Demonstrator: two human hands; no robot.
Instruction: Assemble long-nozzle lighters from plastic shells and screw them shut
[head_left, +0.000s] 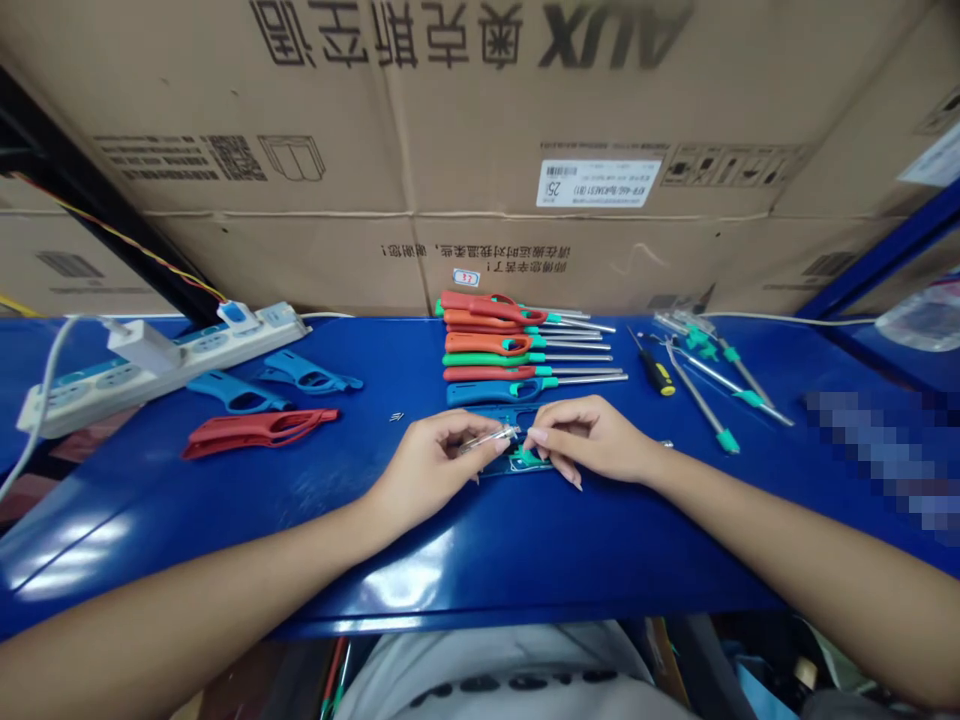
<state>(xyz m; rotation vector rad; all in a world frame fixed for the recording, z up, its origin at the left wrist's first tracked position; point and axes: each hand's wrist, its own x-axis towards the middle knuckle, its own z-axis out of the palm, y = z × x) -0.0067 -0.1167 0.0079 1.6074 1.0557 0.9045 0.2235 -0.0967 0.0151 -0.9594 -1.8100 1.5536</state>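
Near the middle of the blue table, my left hand (420,468) pinches a slim clear plastic tube (486,438), probably a lighter's fuel tank, with its metal end pointing right. My right hand (604,440) has thumb and forefinger closed close to that end; whatever lies between the fingertips is too small to make out. Below both hands lies an opened blue lighter casing (495,411), partly hidden by them. A green plastic piece (529,458) with a pale wire shows between my hands.
Assembled long-nosed lighters (491,346) lie stacked behind my hands. To the left are blue casings (236,392), a red casing (259,432), small screws (397,417) and a power strip (202,350). Rightward lie a screwdriver (660,376) and metal nozzles (701,400). Cardboard (405,240) stands behind.
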